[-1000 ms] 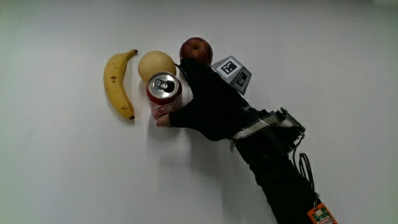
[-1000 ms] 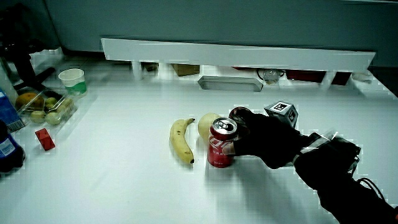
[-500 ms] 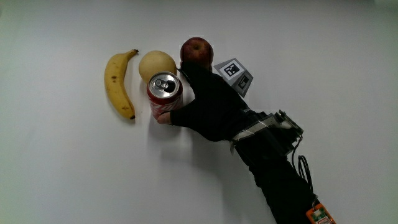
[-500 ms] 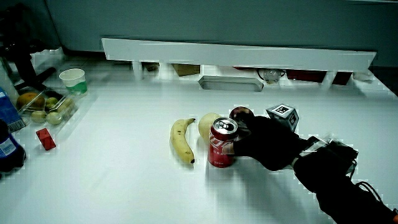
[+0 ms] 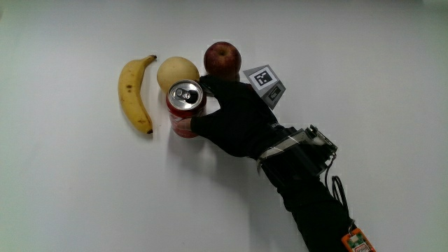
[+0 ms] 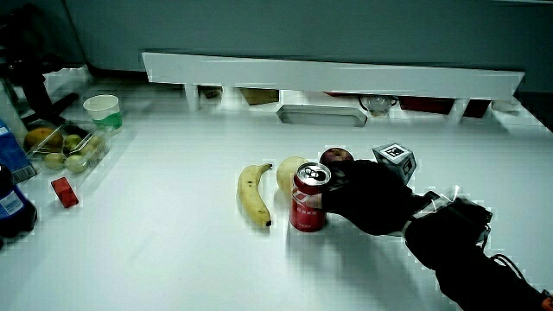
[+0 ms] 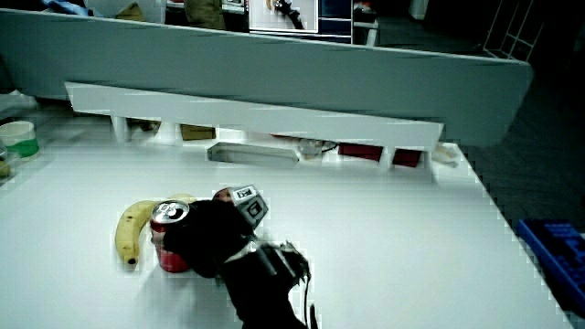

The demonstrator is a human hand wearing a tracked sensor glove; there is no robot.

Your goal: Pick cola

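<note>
The red cola can (image 5: 185,105) stands upright on the white table between a banana (image 5: 132,93) and the hand (image 5: 234,119). It shows in both side views (image 6: 308,200) (image 7: 169,239). The black-gloved hand's fingers wrap around the can's side, thumb on the side nearer the person. The patterned cube (image 5: 265,80) sits on the hand's back. The forearm runs from the hand toward the person.
A pale round fruit (image 5: 176,71) and a red apple (image 5: 222,59) lie just past the can, touching distance from the fingers. In a side view, a paper cup (image 6: 102,109), a fruit tray (image 6: 62,145), a small red block (image 6: 64,191) and a dark bottle (image 6: 12,203) stand at the table's edge.
The hand has closed more tightly around the can; the thumb now covers more of its lower side. The can stays in place on the table.
</note>
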